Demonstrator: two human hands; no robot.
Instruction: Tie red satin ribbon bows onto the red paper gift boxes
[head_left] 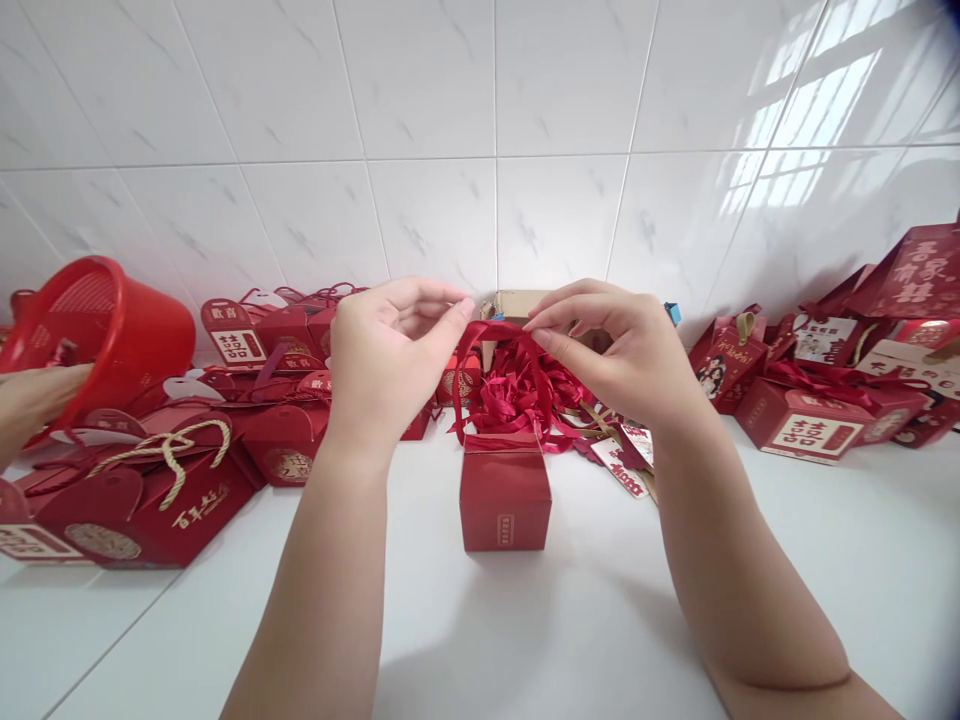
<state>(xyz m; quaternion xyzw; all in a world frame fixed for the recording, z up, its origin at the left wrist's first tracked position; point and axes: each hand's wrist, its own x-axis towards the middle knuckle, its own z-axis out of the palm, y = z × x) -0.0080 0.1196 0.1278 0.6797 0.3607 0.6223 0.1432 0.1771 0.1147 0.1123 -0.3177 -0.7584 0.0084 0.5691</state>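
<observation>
A small dark red gift box [505, 494] stands upright on the white counter [570, 620] in front of me. A red ribbon [498, 335] arches over the box from its top. My left hand [390, 355] pinches the ribbon's left end between thumb and fingers. My right hand [615, 345] pinches its right end. Both hands hover above and just behind the box. A loose heap of red ribbons [517, 395] lies right behind the box.
Many red gift boxes and bags are piled at the left [172, 470] and at the right [817, 400] along the tiled wall. A cardboard box [517, 303] sits behind the ribbons. At far left, another person's hand [30, 400] holds a red plastic basket [105, 330].
</observation>
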